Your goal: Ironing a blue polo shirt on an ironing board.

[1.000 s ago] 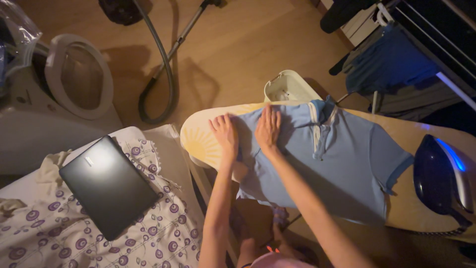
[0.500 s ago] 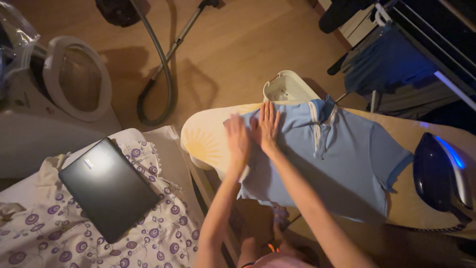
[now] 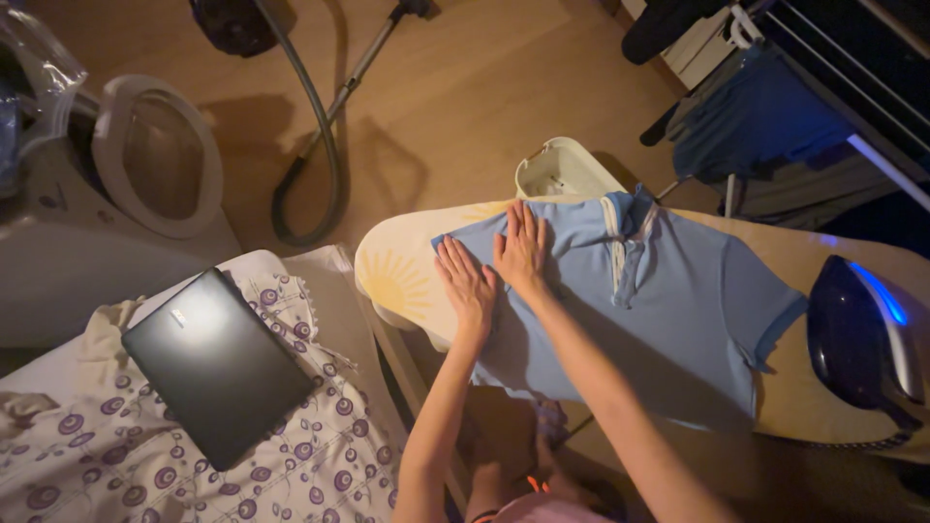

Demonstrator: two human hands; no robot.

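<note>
A light blue polo shirt lies spread over a yellowish ironing board. My left hand presses flat on the shirt's left sleeve, fingers apart. Right beside it, my right hand also lies flat on the shirt near the shoulder, fingers spread. Neither hand holds anything. A dark blue iron with a glowing blue light stands at the board's right end, apart from both hands.
A black closed laptop rests on a white cloth with purple flowers at the left. A white washing machine with its door open, a vacuum hose, a white basket and a drying rack with clothes stand around.
My left hand slid right from the sleeve's edge toward my right hand, then settled flat beside it. The right hand shifted slightly. The sleeve looks smoother and reaches further left.
</note>
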